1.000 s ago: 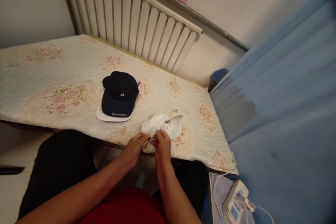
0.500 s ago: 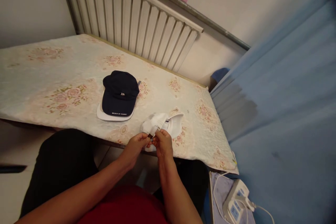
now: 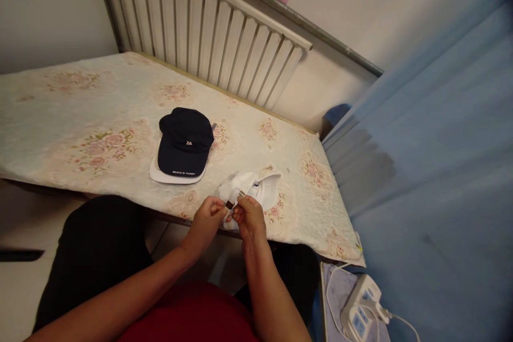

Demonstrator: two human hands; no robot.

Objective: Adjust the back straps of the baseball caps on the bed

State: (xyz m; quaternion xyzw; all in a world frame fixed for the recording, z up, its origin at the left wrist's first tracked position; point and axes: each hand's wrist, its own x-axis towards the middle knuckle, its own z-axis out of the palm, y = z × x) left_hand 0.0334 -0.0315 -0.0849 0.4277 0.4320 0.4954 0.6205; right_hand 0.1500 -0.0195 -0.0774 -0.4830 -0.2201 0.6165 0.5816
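L hand (image 3: 207, 220) & R hand (image 3: 250, 217), grips both pinched shut on white cap's (image 3: 236, 186) strap, nr dark cap (image 3: 186, 142).

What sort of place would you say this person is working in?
Probably a lived-in room, perhaps a bedroom or dormitory: there is a radiator along the wall, a padded floral cover over a broad, bed-like surface, and a long blue curtain beside it.
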